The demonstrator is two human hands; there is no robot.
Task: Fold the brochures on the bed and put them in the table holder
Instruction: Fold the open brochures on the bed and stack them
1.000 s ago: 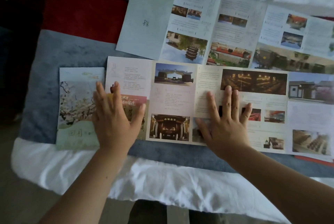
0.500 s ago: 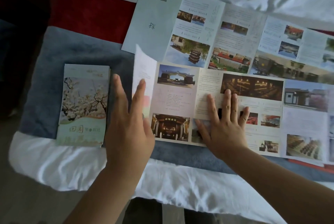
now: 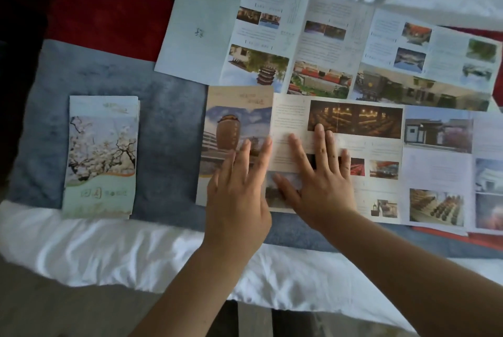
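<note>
A long brochure (image 3: 424, 162) lies spread across the bed, its leftmost panel (image 3: 234, 119) folded over to show a cover with a brown tower. My left hand (image 3: 239, 189) lies flat with straight fingers on that folded panel. Just to its right, my right hand (image 3: 318, 179) presses flat on the open part of the same brochure. A second unfolded brochure (image 3: 326, 42) lies further back. A folded brochure with white blossoms (image 3: 100, 157) rests at the left. No table holder is in view.
The brochures lie on a blue-grey and red bed runner (image 3: 163, 130) over white bedding (image 3: 109, 252). The bed's near edge runs along the bottom, with the floor (image 3: 68, 312) below it.
My left hand swept the near brochure's left panel over to the right and now presses it down flat. My right hand stayed on the brochure.
</note>
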